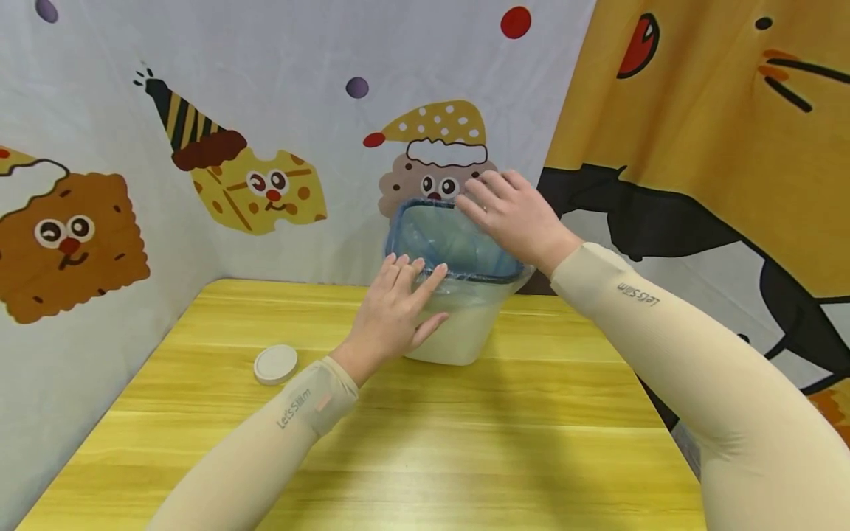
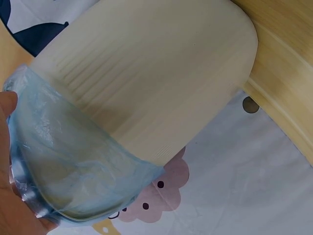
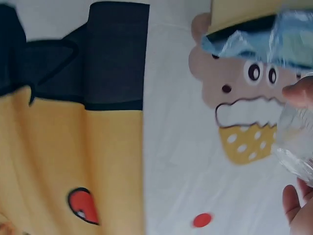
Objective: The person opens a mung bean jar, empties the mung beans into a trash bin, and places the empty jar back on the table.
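A cream trash bin [image 1: 458, 339] stands near the table's back edge, lined with a translucent blue plastic bag [image 1: 474, 296] folded over its dark rim. My left hand [image 1: 392, 310] touches the front left of the rim, fingers extended and thumb spread against the bag's outside. In the left wrist view, the bag [image 2: 93, 152] wraps the bin's upper wall. My right hand [image 1: 514, 217] is at the rim's right rear, fingers slightly bent. The right wrist view shows clear film [image 3: 296, 139] between its thumb and fingers; part of this hand is cut off there.
A small round white lid-like disc [image 1: 275, 363] lies on the wood-grain table [image 1: 412, 457], left of my left wrist. Behind the table hangs a white cloth [image 1: 279, 74] with cartoon prints. A yellow-and-black curtain [image 1: 697, 140] hangs at the right.
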A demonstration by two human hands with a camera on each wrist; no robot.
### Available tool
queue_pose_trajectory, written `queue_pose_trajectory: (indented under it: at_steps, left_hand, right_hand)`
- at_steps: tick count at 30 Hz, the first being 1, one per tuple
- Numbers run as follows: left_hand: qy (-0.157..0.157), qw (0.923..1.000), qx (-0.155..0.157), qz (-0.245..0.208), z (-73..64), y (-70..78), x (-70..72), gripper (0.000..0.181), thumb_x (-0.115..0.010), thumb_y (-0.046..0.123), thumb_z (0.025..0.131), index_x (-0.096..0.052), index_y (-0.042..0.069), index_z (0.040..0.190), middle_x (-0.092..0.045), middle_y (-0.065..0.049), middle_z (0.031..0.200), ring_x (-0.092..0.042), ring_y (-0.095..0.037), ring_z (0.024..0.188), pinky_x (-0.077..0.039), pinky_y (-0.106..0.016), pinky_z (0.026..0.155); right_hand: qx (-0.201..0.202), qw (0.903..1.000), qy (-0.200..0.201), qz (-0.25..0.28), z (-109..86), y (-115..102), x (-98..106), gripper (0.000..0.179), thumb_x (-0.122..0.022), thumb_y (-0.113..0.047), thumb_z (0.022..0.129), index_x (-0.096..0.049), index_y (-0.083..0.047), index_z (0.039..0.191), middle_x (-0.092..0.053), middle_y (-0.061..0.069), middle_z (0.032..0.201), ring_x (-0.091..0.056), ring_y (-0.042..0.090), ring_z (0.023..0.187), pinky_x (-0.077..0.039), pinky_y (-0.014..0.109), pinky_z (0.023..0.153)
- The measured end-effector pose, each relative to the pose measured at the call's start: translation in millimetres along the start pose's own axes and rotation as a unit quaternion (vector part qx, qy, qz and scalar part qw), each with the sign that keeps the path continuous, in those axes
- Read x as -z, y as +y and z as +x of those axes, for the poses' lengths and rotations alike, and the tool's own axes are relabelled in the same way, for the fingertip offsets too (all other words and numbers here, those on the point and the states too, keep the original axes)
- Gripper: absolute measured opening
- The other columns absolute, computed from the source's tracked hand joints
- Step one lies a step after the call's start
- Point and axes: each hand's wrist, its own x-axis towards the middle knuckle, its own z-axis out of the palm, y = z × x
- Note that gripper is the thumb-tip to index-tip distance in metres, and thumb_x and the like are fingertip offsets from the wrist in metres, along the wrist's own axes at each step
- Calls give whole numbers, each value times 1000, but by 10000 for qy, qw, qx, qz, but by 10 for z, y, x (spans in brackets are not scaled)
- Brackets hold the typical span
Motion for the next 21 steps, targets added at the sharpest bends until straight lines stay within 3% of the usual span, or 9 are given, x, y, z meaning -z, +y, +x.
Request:
queue_pose_trajectory:
  at_steps: [3,5,6,8,10,14,19,21]
  left_hand:
    - [-14,10000,13,-43,4,7,-7,74,-69,59,99,-53,16,158,-61,-21,141,-61,-42,131,-41,-56,125]
    - [-20,10000,24,-85,7,11,-11,74,-70,58,99,-54,16,158,-61,-22,141,-61,-43,131,-41,-56,125]
    - [-33,9999,25,-100,8,14,-11,73,-70,57,100,-54,16,158,-61,-22,141,-61,-43,131,-41,-56,125]
    - [-56,9999,27,-114,8,15,-8,72,-69,57,100,-54,16,158,-61,-22,141,-61,-43,131,-41,-56,125]
    - [-62,9999,17,-136,6,15,-8,72,-69,56,101,-54,16,158,-61,-22,140,-62,-43,131,-41,-57,125]
    - [-90,9998,21,-157,-1,17,-2,72,-69,56,101,-53,16,158,-61,-22,140,-61,-44,131,-41,-57,125]
    - [-92,9998,37,-192,0,18,2,72,-70,54,100,-53,16,158,-61,-23,141,-61,-44,131,-40,-58,125]
    - [-95,9998,22,-187,7,19,3,72,-70,54,100,-53,16,158,-61,-23,141,-61,-44,131,-40,-57,125]
  right_hand:
    - [-742,9962,147,431,-37,132,80,44,-71,-6,102,-58,-8,144,-64,16,141,-59,38,129,-53,51,106]
    - [-1378,9873,24,789,-90,211,143,55,-78,-11,96,-56,-8,146,-64,16,143,-56,39,130,-51,54,107]
    - [-1745,9793,-77,1017,-130,245,176,62,-83,-14,92,-55,-8,148,-63,17,144,-54,40,131,-49,55,108]
    - [-2546,9541,-268,1552,-218,296,242,76,-89,-20,84,-53,-8,150,-63,18,145,-51,41,131,-46,59,109]
    - [-3350,9174,-334,2122,-334,321,296,82,-91,-25,81,-53,-8,151,-63,19,145,-49,43,131,-44,63,109]
    - [-4634,8325,-251,3026,-646,289,362,88,-91,-36,81,-50,-9,155,-62,20,144,-48,42,129,-46,66,104]
    - [-5618,7281,-209,3923,-1128,131,364,100,-88,-50,83,-39,-10,161,-55,19,150,-51,39,131,-50,54,97]
    - [-5829,6924,-266,4244,-1333,23,340,103,-87,-52,85,-35,-9,162,-53,18,152,-53,37,130,-50,45,93]
